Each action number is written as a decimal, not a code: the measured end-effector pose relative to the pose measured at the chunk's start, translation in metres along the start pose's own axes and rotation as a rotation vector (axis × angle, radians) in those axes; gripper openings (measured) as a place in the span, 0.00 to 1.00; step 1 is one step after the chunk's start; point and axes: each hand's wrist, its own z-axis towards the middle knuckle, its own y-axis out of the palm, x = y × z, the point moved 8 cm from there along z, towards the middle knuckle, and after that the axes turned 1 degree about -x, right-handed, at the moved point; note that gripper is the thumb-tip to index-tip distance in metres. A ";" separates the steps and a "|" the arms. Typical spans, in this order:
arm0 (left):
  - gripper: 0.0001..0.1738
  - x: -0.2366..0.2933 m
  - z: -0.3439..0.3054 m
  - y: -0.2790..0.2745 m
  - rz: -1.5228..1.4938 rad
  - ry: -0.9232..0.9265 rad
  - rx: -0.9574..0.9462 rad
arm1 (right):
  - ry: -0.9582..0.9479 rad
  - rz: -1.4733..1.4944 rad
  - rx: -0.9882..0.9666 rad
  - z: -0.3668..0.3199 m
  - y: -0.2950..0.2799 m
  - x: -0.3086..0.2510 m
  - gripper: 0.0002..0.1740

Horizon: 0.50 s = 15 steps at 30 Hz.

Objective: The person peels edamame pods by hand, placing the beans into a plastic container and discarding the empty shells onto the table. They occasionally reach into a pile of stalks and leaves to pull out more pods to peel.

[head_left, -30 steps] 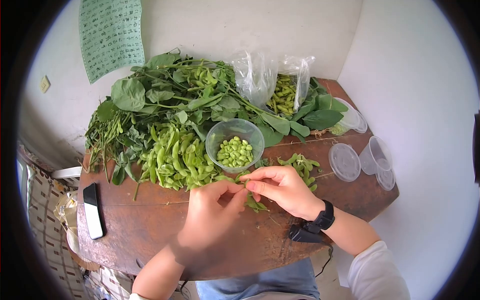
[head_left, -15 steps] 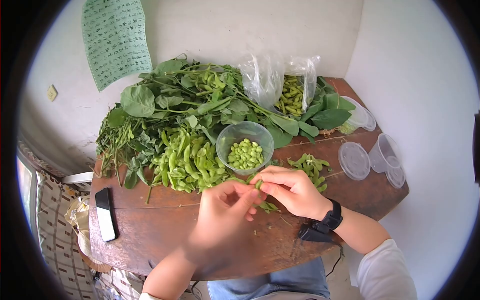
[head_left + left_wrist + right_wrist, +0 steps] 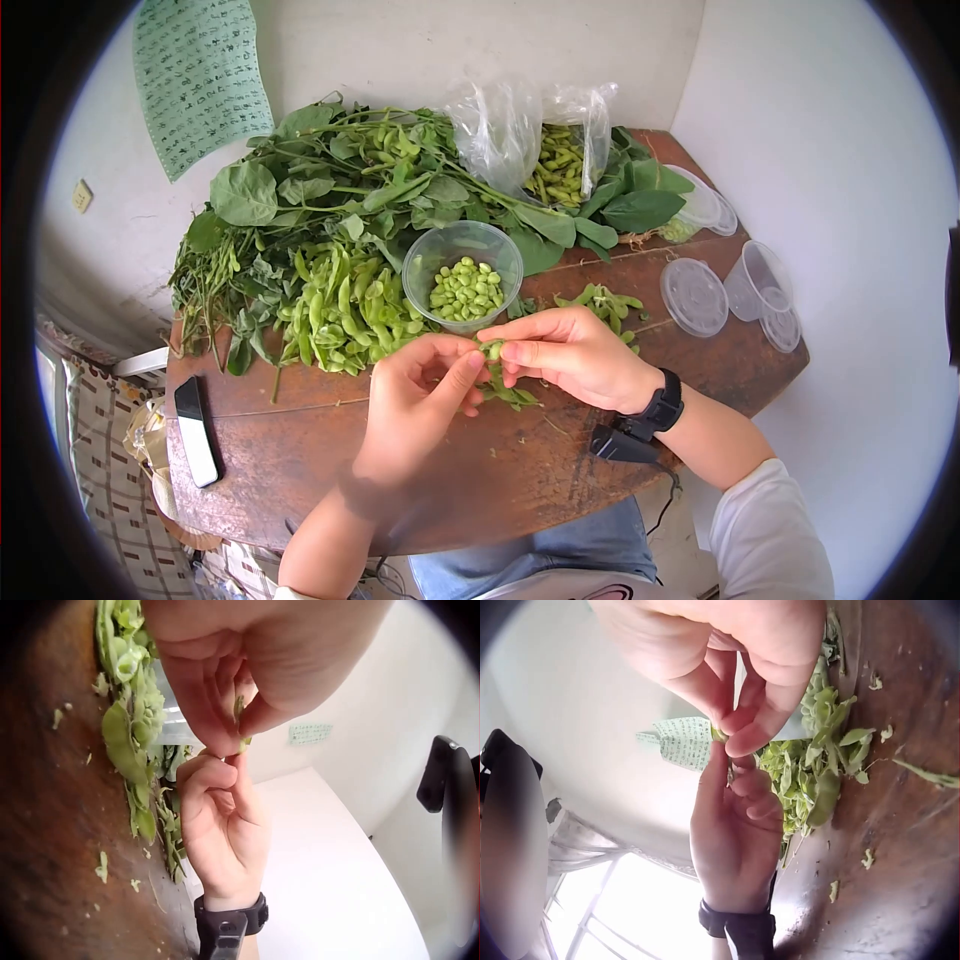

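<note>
Green bean pod (image 3: 491, 349), near the centre of the head view, pinched between narrowed fingers of left hand (image 3: 408, 400) and right hand (image 3: 588, 362). Just above, clear tub (image 3: 447, 242) with shelled beans (image 3: 466, 290) inside; to its left, heaped pods (image 3: 345, 312) on tabletop (image 3: 290, 450). Phone (image 3: 197, 432) at lower left of the frame.

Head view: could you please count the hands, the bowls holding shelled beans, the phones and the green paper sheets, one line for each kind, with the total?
Left hand and right hand: 2
Bowl with shelled beans: 1
Phone: 1
Green paper sheet: 1
Total: 5
</note>
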 end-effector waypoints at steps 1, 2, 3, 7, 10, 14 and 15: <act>0.07 0.005 -0.001 -0.002 0.055 0.061 0.035 | -0.006 -0.028 0.018 0.000 0.001 -0.001 0.17; 0.07 0.010 -0.002 -0.004 0.111 0.123 0.070 | -0.013 -0.056 0.036 -0.001 0.001 -0.002 0.16; 0.07 0.010 -0.001 -0.004 0.112 0.122 0.067 | -0.015 -0.055 0.039 -0.001 0.003 -0.002 0.16; 0.06 0.024 -0.004 -0.001 0.475 0.242 0.082 | 0.017 -0.112 0.121 -0.003 -0.001 -0.001 0.15; 0.07 0.029 -0.006 0.004 0.596 0.286 0.075 | 0.051 -0.106 0.138 -0.005 -0.006 0.007 0.15; 0.10 0.034 -0.006 0.005 0.718 0.348 0.090 | 0.037 -0.086 0.106 -0.004 -0.003 0.006 0.16; 0.10 0.031 -0.005 0.003 0.721 0.347 0.085 | 0.035 -0.112 0.109 -0.005 -0.002 0.004 0.16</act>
